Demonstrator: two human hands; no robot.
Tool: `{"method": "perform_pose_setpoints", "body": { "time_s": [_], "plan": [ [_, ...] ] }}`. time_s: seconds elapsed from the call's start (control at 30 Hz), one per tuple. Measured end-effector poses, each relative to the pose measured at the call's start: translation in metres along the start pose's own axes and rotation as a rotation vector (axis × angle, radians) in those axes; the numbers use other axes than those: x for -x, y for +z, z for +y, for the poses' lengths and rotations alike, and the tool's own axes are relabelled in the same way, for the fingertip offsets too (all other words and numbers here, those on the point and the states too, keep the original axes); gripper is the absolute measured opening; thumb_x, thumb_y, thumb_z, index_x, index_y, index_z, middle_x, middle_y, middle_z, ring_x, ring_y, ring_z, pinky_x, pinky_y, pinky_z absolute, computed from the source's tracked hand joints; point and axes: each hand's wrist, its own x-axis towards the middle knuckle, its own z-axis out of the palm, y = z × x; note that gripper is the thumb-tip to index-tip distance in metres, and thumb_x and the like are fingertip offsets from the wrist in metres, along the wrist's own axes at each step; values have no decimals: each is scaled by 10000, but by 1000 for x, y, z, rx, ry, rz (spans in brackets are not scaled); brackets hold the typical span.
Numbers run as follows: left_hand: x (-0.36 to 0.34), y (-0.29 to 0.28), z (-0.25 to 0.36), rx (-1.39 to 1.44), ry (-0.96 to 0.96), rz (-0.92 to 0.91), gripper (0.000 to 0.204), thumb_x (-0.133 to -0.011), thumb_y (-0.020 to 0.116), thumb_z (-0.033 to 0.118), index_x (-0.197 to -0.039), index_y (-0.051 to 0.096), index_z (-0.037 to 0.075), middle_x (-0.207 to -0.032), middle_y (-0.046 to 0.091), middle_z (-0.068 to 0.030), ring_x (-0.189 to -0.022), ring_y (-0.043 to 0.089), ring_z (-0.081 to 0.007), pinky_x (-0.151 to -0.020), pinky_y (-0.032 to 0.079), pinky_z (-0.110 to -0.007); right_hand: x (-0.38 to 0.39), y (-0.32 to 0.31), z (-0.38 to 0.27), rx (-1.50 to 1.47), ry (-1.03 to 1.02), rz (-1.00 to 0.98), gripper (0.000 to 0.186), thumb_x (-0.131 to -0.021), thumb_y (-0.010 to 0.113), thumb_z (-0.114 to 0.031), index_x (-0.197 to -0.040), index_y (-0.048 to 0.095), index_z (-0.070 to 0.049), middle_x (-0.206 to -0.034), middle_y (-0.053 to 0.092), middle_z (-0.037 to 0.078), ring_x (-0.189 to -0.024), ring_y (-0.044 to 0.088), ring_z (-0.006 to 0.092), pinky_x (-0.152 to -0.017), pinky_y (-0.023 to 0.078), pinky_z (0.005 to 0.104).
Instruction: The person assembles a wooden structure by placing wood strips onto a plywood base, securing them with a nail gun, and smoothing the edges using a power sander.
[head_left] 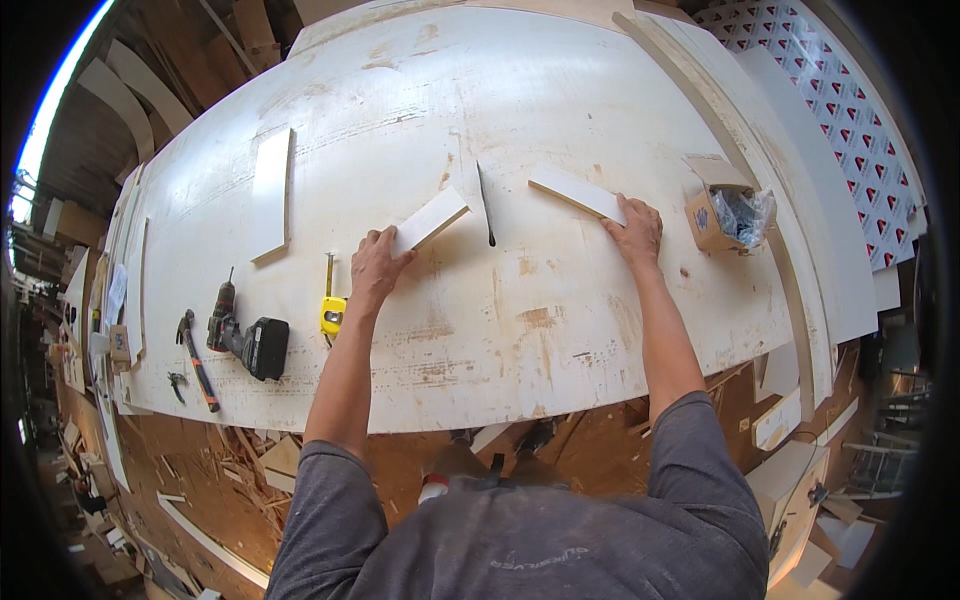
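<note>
We grip strip (pixel 430 221) in left hand (pixel 378 264), second strip (pixel 576 193) in right hand (pixel 637 234); tape measure (pixel 333 315) lies near left.

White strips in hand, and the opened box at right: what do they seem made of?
Left strip and right strip: probably wood-based board, smooth white faces with tan edges showing. Box: likely cardboard, matte brown, with folded flaps; the crinkled, see-through bag in it looks like glossy plastic.

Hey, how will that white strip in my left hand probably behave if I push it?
The white strip in your left hand is probably stiff, as its edges run straight. Its flat shape suggests sliding rather than rolling. The stained, patchy table might make that slide uneven.
</note>
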Motion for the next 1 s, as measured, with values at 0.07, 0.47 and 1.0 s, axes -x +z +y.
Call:
{"method": "perform_pose_setpoints", "body": {
  "time_s": [0.07,0.47,1.0],
  "plan": [
    [25,6,18,203,-22,41,560,-873,693,327,-1320,530,34,-1173,576,-170,-1089,559,-337,-925,449,-427,34,-17,55,171,116,164,693,-832,709,-348,-1433,460,-108,-1364,504,139,-1269,430,315,-1118,306,447],
    [213,-31,96,1201,-214,-681,627,-1019,293,572,-1142,535,7,-949,613,-138,-794,629,-221,-700,534,-354,340,-27,38,-1130,1161,624,421,-1017,495,-238,-1395,475,-55,-1338,528,137,-1242,491,241,-1074,383,359],
    [322,-36,156,1067,-160,-746,718,-929,467,654,-1113,558,-34,-877,661,-148,-766,668,-237,-658,549,-342,313,41,92,-1874,977,668,544,-984,483,-204,-1505,352,-124,-1523,380,114,-1379,369,279,-1124,309,417]
  ]
}}
